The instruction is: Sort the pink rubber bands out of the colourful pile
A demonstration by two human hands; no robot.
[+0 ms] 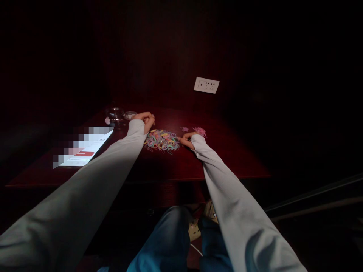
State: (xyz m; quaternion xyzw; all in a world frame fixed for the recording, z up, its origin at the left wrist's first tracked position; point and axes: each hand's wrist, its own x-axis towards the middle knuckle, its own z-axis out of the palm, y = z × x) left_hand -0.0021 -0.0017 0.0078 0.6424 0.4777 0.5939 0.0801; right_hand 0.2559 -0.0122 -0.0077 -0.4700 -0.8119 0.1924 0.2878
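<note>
Left hand: the left hand [145,120] is curling its fingers inward just behind the left side of the pile; how far the grip is closing, and whether it is holding anything, I cannot tell.
Right hand: the right hand [187,140] is reaching thumb and finger to the right edge of the pile, bent loosely; whether they are pinching a band I cannot tell.
Pile of bands: the pile of small colourful bands [162,141] is lying loose on the table [238,162], between the hands and near its front edge.
Pink bits: a pink heap [200,131] is lying just behind the right hand, and a smaller pink cluster [185,129] is sitting to the left of that heap.
Clear jar: a clear jar [115,113] is standing behind the left forearm, with a clear dish [129,114] sitting beside the left wrist.
Screen: a lit screen [95,147], partly blurred, is lying left of the left sleeve [113,166].
Socket: a white wall socket [206,85] is showing behind the table.
</note>
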